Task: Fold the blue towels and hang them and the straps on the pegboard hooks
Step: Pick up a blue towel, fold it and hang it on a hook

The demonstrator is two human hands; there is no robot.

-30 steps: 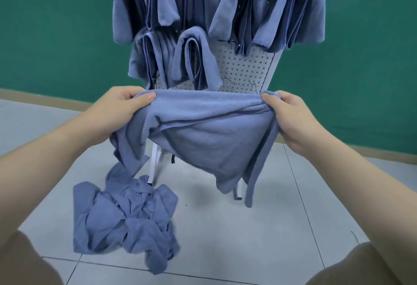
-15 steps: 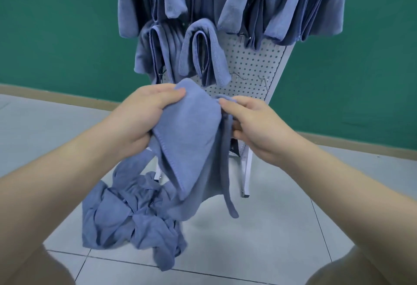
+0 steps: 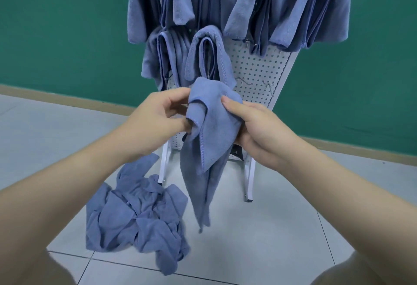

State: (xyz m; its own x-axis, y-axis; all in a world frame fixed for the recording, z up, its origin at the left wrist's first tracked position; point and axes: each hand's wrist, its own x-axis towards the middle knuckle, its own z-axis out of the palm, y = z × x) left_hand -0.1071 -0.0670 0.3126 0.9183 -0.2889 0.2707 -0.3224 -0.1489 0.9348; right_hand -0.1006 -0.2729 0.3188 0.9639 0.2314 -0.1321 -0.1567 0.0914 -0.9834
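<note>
Blue terry towel (image 3: 209,136) hangs doubled in front of the pegboard (image 3: 255,75), the left hand (image 3: 158,113) pinching its hemmed edge while the right hand (image 3: 252,124) curls round the folded top, likely so the fold holds square before going up. Bare hooks (image 3: 244,81) show on the pegboard just right of the low hung towels (image 3: 207,54), with open room there. More towels lie in a heap (image 3: 137,221) on the floor, left of the pegboard's feet.
</note>
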